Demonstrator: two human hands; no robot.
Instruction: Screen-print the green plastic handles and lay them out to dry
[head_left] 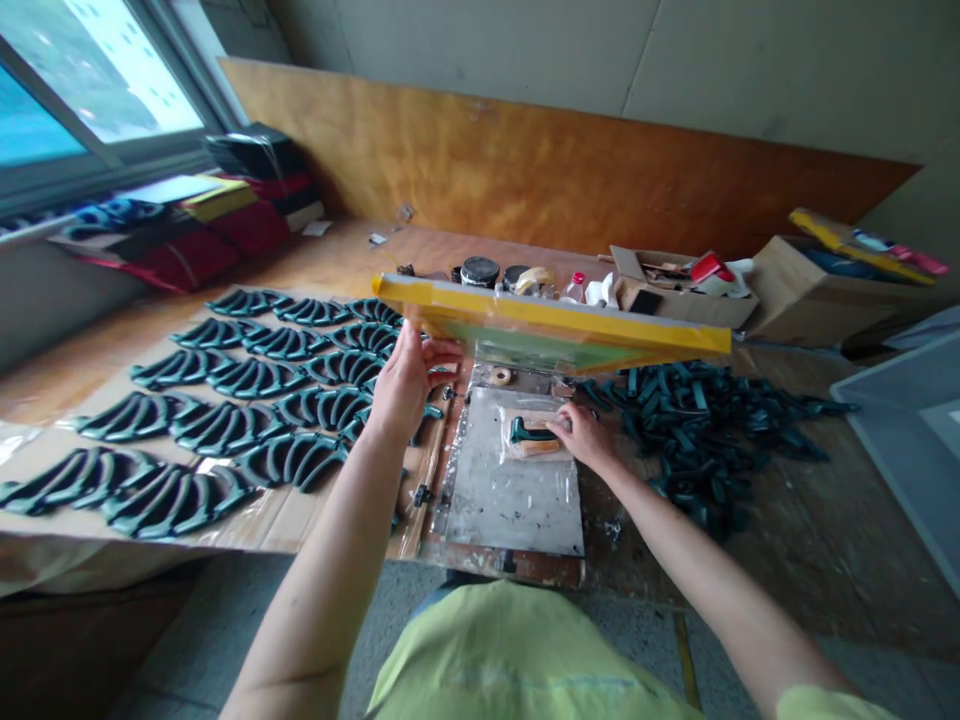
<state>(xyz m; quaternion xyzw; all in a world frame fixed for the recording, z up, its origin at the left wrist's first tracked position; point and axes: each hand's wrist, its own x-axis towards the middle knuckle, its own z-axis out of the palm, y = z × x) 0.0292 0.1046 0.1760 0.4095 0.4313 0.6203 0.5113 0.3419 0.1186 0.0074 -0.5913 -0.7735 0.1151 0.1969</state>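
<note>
A screen-printing frame [555, 318], edged with yellow tape, is tilted up over the work spot. My left hand [411, 375] grips its near left corner, fingers curled below the edge. Under the frame lies a grey base board [514, 500] with a small wooden and taped jig [517, 420] on it. A dark green plastic handle [534, 433] rests in the jig, and my right hand [585, 437] pinches its right end. To the right is a heap of similar green handles [690, 430]. On the left, rows of green handles [195, 420] lie on cardboard.
A roll of tape [500, 376] sits at the board's far end. Behind the frame stand dark-lidded tubs [480, 271], a red-capped bottle [575, 288] and cardboard boxes [795, 295]. A grey plastic bin [907, 420] is at right. Bundled stacks [217, 235] lie by the window.
</note>
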